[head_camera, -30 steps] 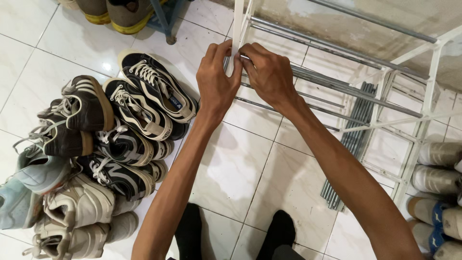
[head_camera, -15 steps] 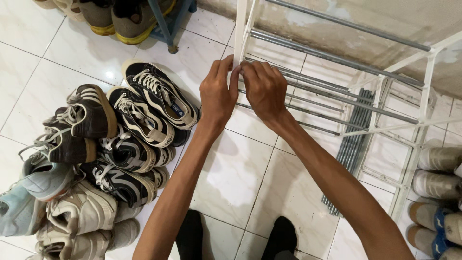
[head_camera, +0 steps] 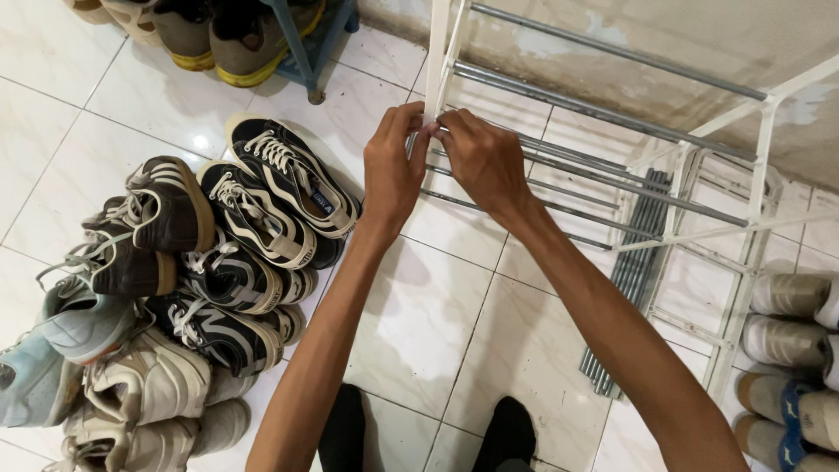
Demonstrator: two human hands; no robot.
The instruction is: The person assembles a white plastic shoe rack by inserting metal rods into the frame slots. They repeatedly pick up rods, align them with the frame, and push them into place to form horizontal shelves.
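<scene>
Up close, your two hands meet at the white upright post [head_camera: 434, 79] of a metal shoe rack [head_camera: 760, 157], at the top centre of the view, where the grey rails [head_camera: 594, 109] join it. Your left hand [head_camera: 393, 170] is curled around the post from the left, thumb and fingers pinched narrow at the joint. Your right hand [head_camera: 485, 162] comes in from the right with its fingertips [head_camera: 441, 127] pressed to the same spot, touching the left hand's; whether they grip a small part there cannot be told. Both forearms stretch up from the bottom of the frame and converge at the post.

Beyond the hands, the rack stands on white floor tiles [head_camera: 454, 332] against a stained wall [head_camera: 664, 44], its rails running off to the right towards a white side frame. A bundle of loose grey rods [head_camera: 629, 288] lies on the tiles beneath the rack, just right of your right forearm.

To your left, a heap of sneakers [head_camera: 201, 262] sits on the floor, dark pairs with white laces on top and pale ones lower down. Your feet in black socks [head_camera: 511, 433] show at the bottom edge. More shoes with yellow soles [head_camera: 236, 52] stand by a blue stand leg [head_camera: 301, 61] at the top left, and pale shoes [head_camera: 786, 341] line the right edge.
</scene>
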